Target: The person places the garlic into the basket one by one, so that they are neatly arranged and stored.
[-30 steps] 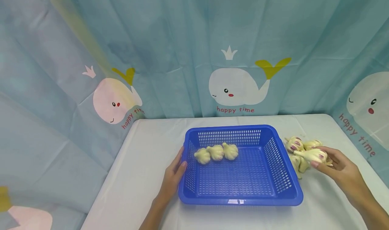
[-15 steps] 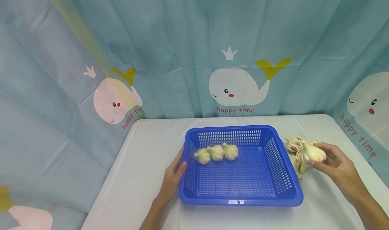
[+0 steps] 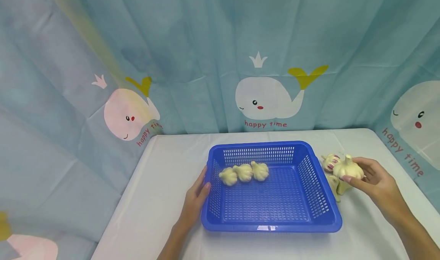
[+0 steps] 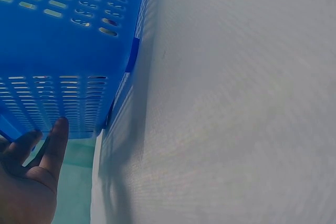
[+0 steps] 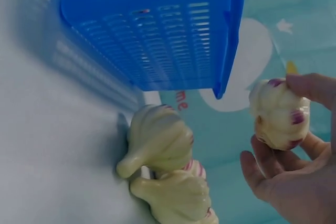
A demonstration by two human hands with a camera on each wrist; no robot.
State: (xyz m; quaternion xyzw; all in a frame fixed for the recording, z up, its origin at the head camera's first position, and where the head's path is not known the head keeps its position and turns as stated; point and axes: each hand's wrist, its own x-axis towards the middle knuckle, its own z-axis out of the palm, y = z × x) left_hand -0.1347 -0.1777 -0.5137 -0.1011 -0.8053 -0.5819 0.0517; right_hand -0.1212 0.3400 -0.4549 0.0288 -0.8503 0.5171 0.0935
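A blue plastic basket with slotted walls stands on the white table, with three pale garlic bulbs in a row toward its back left. My left hand rests against the basket's left side, thumb and fingertips touching near the rim; in the left wrist view its fingers look fairly straight along the wall. Right of the basket, my right hand holds a garlic bulb between thumb and fingers, stem up, above the other bulbs. Beside the basket lie a purple-streaked bulb and pale ones, partly hidden by that hand.
White cloth covers the table. Behind and at both sides hang blue-green curtains printed with whales. The basket's right wall stands between the loose bulbs and the basket's inside.
My right hand has moved slightly left with the garlic bulb, turning it from lying sideways to stem up. My left hand and the basket have stayed put.
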